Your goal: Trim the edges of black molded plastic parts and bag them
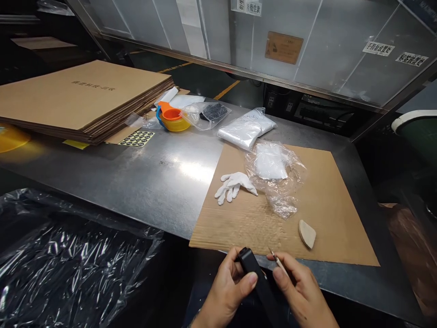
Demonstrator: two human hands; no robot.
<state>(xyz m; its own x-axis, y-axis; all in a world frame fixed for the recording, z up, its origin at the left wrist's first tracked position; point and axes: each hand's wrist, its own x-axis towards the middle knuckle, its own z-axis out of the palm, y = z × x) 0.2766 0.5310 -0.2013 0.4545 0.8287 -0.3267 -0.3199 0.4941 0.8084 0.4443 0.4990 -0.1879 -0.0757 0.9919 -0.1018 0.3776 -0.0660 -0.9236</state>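
Observation:
My left hand (229,288) is closed around a long black bar-shaped part (254,272), its thumb pressed on the side. The part tilts away from me at the near table edge, and its lower end fades into shadow. Between the thumb and fingers of my right hand (300,291) is a slim pale-handled tool (279,261) with a thin dark tip. That tip points toward the black part but stays apart from it. Beyond my right hand a beige wedge-shaped pad (307,234) lies on the cardboard sheet (336,205).
A white glove (235,186) and a crumpled clear bag (283,200) lie on the cardboard. Behind are white plastic packs (244,130) and orange and yellow tape rolls (175,122). A cardboard stack (88,95) occupies the metal table's (164,182) left. Black plastic film (68,269) lies lower left.

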